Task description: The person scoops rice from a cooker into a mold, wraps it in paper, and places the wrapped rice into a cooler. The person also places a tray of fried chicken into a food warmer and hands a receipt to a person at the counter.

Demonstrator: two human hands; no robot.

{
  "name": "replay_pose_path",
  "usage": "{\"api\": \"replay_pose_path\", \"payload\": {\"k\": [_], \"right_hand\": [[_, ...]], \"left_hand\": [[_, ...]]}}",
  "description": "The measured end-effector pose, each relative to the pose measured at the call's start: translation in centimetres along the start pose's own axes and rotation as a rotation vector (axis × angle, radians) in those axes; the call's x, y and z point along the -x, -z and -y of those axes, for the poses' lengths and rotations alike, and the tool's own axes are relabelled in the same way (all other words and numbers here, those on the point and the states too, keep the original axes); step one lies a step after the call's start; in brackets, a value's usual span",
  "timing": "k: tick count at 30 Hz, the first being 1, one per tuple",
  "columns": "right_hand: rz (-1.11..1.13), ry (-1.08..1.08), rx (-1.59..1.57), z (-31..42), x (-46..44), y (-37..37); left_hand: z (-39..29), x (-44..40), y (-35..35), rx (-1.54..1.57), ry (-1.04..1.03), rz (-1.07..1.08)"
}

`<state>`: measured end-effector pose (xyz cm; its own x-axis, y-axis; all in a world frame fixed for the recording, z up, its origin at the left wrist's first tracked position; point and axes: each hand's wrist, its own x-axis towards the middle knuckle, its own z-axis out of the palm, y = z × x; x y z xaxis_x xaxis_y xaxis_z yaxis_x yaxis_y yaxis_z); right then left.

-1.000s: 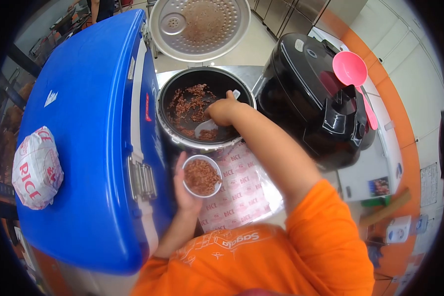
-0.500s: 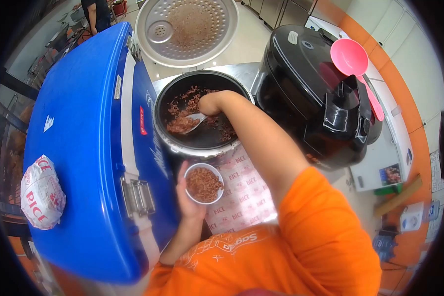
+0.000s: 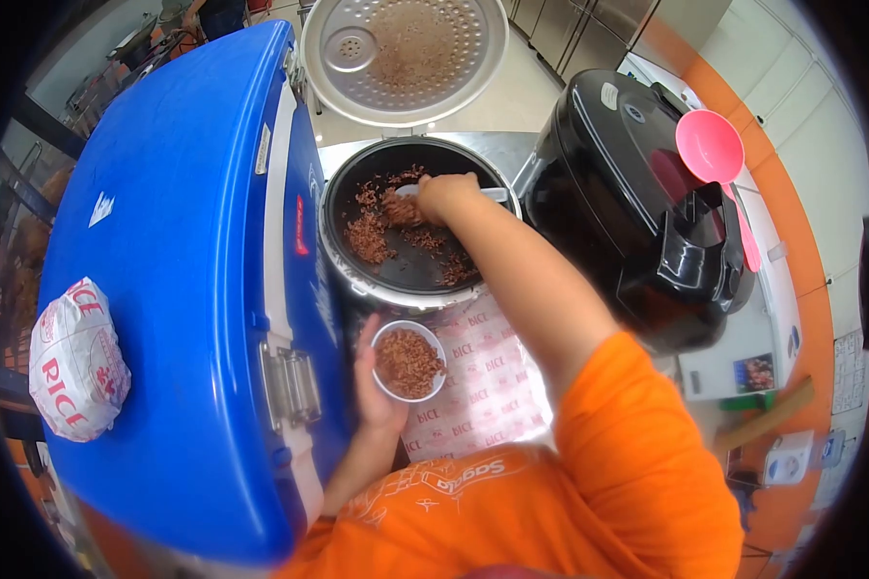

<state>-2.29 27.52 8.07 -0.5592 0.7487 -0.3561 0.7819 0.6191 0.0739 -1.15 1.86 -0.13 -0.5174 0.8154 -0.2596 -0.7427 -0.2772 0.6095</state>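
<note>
My left hand is wrapped round a small white bowl, which is filled with reddish-brown rice. The bowl is held in front of the open rice cooker. Inside the cooker's dark pot, my right hand grips a pale rice paddle, its handle end sticking out to the right. The paddle's blade is partly covered by the hand and by a clump of rice. More rice lies in patches over the pot's bottom. The cooker's perforated inner lid stands raised behind.
A large blue cooler box stands close on the left, with a paper-wrapped bundle on it. At right is a closed black rice cooker with a pink ladle on top. Printed paper lies below the pot.
My right hand has turned the paddle, so its handle now points right. The paddle has moved from the left rice patch toward the pot's upper middle. The view has shifted slightly.
</note>
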Motion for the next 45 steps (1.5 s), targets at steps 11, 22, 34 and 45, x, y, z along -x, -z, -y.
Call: {"api": "replay_pose_path", "payload": {"k": [11, 22, 34, 45], "right_hand": [[0.369, 0.364, 0.171, 2.5, 0.1, -1.7], [-0.01, 0.148, 0.337, -0.5, 1.9, -0.2], [0.003, 0.102, 0.406, -1.5, 3.0, 0.7], [0.294, 0.35, 0.095, 1.9, 0.5, -2.8]], "left_hand": [[0.3, -0.2, 0.3, -0.007, -0.015, 0.022], [0.0, 0.0, 0.2, -0.003, 0.018, 0.007], [0.3, -0.2, 0.4, -0.001, 0.005, -0.002], [0.5, 0.0, 0.4, -0.01, 0.005, 0.023]]}}
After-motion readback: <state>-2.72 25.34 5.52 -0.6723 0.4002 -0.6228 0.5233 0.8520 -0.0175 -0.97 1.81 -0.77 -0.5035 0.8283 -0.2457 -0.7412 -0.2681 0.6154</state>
